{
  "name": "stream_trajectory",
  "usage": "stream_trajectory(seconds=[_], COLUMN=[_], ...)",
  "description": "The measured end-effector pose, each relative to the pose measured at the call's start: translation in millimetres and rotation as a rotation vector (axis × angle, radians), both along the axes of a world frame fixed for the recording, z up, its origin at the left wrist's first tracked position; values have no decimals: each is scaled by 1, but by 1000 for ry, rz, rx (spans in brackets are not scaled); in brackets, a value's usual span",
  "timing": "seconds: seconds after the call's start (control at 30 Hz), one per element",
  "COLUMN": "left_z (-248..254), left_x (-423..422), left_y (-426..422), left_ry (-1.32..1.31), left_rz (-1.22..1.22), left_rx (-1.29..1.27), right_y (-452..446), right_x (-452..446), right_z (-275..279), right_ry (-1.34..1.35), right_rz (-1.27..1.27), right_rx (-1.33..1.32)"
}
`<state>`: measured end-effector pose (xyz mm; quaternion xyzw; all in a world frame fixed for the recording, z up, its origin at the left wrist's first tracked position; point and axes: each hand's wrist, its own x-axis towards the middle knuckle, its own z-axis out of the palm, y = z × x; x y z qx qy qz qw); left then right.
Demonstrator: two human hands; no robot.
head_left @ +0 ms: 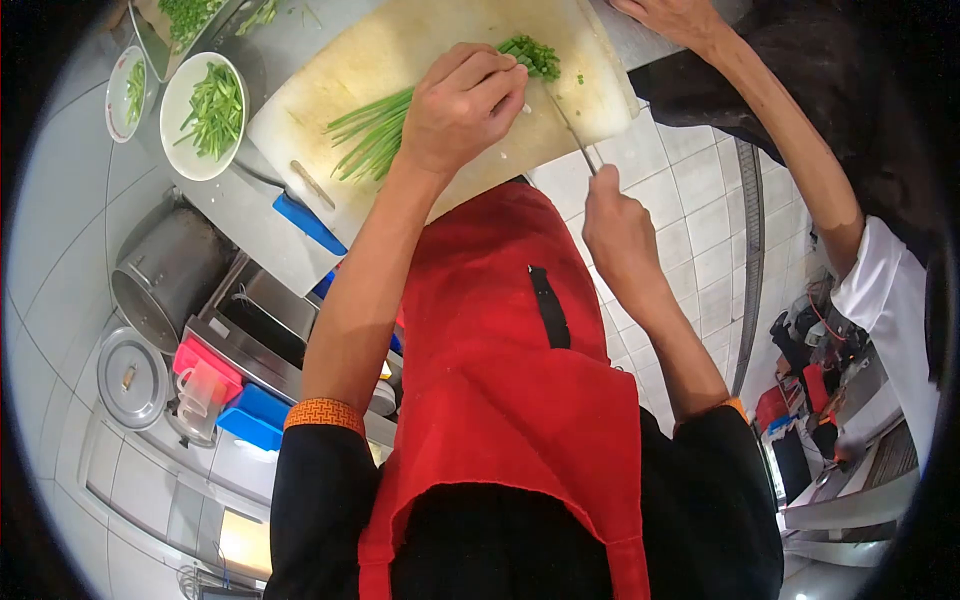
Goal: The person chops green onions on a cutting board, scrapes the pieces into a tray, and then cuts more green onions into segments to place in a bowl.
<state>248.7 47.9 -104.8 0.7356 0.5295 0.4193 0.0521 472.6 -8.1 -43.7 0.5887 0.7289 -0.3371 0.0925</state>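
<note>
My left hand (465, 105) is closed around a bunch of green onions (375, 125), pressing it onto the cutting board (305, 110). Long stalks fan out to the left of that hand, and finely cut green pieces (540, 58) lie by its fingertips on the right. My right hand (620, 235) grips a knife (572, 128) by its handle, just off the board's near edge. The blade slants up over the board beside the cut pieces; the fingers partly hide the stalks at the cutting end.
A white bowl (205, 118) of sliced greens and a smaller bowl (130, 95) stand left of the board. A blue-handled tool (308, 222) lies at the counter's edge. Another person's arm (790, 130) reaches in from the right. A large metal pot (170, 275) stands lower left.
</note>
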Motion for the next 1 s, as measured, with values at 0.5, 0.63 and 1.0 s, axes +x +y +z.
stream_trajectory(seconds=[0.5,0.63,1.0], left_z=[2,1,3], left_x=[0,1,-3], left_y=[-2,-3,-1], left_ry=[-16,-15,-50], left_rz=[-1,7,-32], left_rx=[24,-12,0], right_y=[44,52,6], right_x=[-36,-50,-1], right_z=[4,-3,5], right_ry=[28,29,38], right_rz=[103,55,8], right_rx=[101,119,-14])
